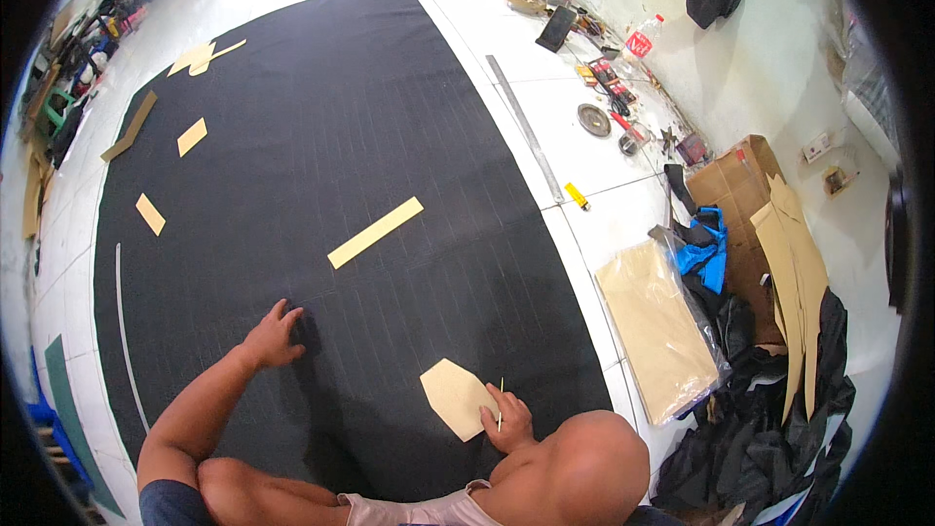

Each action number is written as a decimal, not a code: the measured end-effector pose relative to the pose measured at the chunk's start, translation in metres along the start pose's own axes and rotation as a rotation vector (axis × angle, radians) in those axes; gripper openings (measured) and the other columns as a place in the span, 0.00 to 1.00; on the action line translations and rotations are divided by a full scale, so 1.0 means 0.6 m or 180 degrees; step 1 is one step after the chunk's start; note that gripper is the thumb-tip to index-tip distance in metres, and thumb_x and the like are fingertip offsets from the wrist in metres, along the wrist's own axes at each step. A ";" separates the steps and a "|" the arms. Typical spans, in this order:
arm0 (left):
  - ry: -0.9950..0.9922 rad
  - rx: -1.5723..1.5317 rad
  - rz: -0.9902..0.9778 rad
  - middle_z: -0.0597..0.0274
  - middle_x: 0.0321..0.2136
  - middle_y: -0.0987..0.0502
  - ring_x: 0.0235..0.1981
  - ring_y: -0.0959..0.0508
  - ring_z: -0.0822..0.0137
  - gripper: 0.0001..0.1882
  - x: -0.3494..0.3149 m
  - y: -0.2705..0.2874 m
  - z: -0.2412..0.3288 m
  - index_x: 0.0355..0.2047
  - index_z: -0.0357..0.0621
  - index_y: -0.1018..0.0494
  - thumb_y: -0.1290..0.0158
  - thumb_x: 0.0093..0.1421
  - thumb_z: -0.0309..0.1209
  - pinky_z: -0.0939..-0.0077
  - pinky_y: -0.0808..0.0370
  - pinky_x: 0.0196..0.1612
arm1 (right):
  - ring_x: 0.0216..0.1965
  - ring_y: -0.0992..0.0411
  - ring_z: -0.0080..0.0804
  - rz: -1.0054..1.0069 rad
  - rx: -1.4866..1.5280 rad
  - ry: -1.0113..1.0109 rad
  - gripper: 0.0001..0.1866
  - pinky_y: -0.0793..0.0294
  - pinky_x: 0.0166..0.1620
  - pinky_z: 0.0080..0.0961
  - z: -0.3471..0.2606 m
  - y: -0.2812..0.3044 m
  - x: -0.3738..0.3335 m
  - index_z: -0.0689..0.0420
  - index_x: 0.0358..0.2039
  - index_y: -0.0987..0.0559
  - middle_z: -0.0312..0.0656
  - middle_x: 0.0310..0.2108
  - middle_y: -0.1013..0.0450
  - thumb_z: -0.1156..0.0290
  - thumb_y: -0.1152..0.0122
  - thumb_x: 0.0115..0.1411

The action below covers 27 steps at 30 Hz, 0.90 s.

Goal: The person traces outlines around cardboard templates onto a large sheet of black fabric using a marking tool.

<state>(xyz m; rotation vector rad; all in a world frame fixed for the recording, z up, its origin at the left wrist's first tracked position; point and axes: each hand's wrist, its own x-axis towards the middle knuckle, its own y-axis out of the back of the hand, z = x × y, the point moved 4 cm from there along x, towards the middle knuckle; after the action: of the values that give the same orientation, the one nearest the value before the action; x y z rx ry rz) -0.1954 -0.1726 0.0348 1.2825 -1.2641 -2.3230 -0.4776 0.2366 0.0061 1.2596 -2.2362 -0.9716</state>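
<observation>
A large sheet of black fabric [321, 117] marked with faint pale lines lies spread over the floor. My left hand [275, 337] rests on or just over it, fingers apart, with nothing in them. My right hand [510, 425] is closed on a thin pale stick [502, 390], pencil-like, that stands nearly upright. Its fingers also touch the right edge of a tan card pattern piece [456, 397] with angled corners, which lies flat on the fabric. Farther ahead, between the hands, is a long narrow card strip [376, 232].
Smaller card pieces [193, 136] lie at the fabric's left, beside a long thin ruler [125, 331]. A grey metal ruler [526, 131] and a yellow cutter [578, 197] flank its right edge. Bagged card sheets [657, 331], a cardboard box [735, 214] and black cloth [769, 438] crowd the right.
</observation>
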 end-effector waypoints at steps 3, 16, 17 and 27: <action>0.0333 0.0005 -0.0079 0.32 0.75 0.55 0.73 0.42 0.36 0.51 0.000 -0.002 -0.016 0.75 0.49 0.47 0.34 0.57 0.44 0.50 0.35 0.71 | 0.40 0.22 0.50 -0.0067 -0.0058 -0.0100 0.27 0.24 0.46 0.43 0.000 -0.001 0.003 0.58 0.61 0.23 0.49 0.40 0.22 0.64 0.35 0.61; 0.0361 -0.0142 0.0019 0.33 0.74 0.50 0.67 0.33 0.35 0.48 0.010 -0.005 -0.048 0.74 0.51 0.42 0.35 0.56 0.48 0.50 0.31 0.68 | 0.39 0.22 0.53 0.0046 -0.0160 -0.0114 0.26 0.23 0.46 0.44 -0.004 -0.001 0.004 0.59 0.59 0.22 0.51 0.38 0.23 0.65 0.34 0.60; 0.0383 -0.0131 0.0031 0.35 0.74 0.49 0.67 0.32 0.36 0.47 0.006 -0.002 -0.046 0.74 0.52 0.41 0.35 0.56 0.48 0.50 0.31 0.68 | 0.39 0.22 0.53 0.0048 -0.0180 -0.0123 0.26 0.23 0.46 0.44 -0.006 -0.001 0.004 0.59 0.59 0.22 0.51 0.38 0.23 0.66 0.34 0.60; 0.0395 -0.0243 0.0173 0.44 0.73 0.44 0.69 0.35 0.41 0.41 0.004 0.005 -0.056 0.71 0.58 0.35 0.35 0.58 0.45 0.50 0.32 0.69 | 0.40 0.22 0.53 -0.0045 -0.0328 -0.0036 0.28 0.23 0.47 0.45 -0.003 -0.005 0.004 0.60 0.60 0.24 0.53 0.40 0.23 0.66 0.35 0.59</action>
<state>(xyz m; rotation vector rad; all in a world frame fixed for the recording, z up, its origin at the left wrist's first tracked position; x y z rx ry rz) -0.1718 -0.1954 0.0268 1.3277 -1.1457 -2.1952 -0.4760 0.2325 0.0049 1.2293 -2.1590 -1.0872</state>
